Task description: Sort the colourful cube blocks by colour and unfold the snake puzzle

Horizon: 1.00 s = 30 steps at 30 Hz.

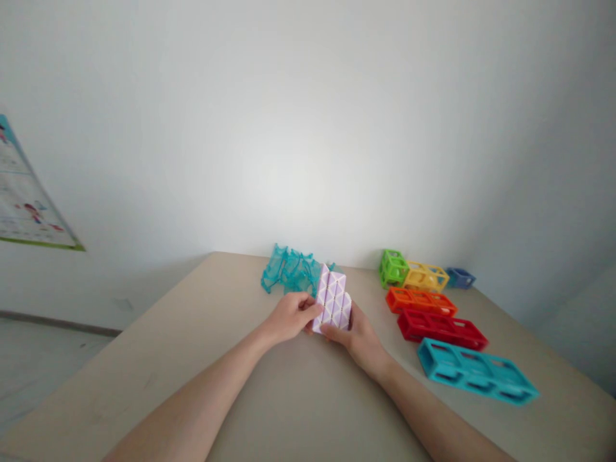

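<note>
Above the middle of the table, a purple-and-white snake puzzle, folded into side-by-side ridges, is held up between both hands. My left hand is closed on its left edge, with the thumb on the near face. From the right, my right hand grips the lower right corner, thumb across the bottom of the near face. The fingers behind the puzzle are mostly hidden. Just beyond it lies a heap of translucent teal plastic pieces, partly covered by the puzzle.
On the tan table, open-sided plastic block frames stand to the right: green, yellow, dark blue, orange, red and light blue. A white wall rises behind. A poster hangs at left.
</note>
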Motion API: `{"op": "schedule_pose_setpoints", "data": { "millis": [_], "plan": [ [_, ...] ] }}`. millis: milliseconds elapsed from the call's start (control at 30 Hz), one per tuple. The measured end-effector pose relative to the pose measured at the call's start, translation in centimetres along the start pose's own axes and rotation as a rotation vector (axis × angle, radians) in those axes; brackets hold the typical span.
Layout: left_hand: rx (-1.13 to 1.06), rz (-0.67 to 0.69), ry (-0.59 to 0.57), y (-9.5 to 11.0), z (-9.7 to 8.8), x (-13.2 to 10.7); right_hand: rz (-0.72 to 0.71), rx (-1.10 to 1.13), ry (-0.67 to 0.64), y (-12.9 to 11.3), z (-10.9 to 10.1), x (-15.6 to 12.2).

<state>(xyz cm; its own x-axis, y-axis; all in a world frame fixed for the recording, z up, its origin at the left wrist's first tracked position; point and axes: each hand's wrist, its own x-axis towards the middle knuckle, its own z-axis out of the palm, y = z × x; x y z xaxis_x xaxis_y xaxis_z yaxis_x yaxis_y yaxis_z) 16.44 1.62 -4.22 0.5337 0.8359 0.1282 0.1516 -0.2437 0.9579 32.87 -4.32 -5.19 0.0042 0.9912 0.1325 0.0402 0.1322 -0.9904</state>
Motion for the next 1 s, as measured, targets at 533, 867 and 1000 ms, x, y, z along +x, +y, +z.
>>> {"op": "schedule_pose_setpoints", "data": {
  "millis": [533, 867, 1000],
  "plan": [
    [-0.009, 0.023, 0.103, -0.3, -0.1, 0.2, -0.142, -0.156, 0.085, 0.1, 0.1, -0.4],
    [-0.237, -0.128, 0.13, 0.1, -0.1, 0.6, -0.252, -0.119, 0.076, 0.6, 0.0, -0.5],
    [-0.515, -0.124, -0.109, 0.9, -0.5, 0.0, -0.116, 0.181, 0.012, -0.3, 0.2, -0.6]
  ]
}}
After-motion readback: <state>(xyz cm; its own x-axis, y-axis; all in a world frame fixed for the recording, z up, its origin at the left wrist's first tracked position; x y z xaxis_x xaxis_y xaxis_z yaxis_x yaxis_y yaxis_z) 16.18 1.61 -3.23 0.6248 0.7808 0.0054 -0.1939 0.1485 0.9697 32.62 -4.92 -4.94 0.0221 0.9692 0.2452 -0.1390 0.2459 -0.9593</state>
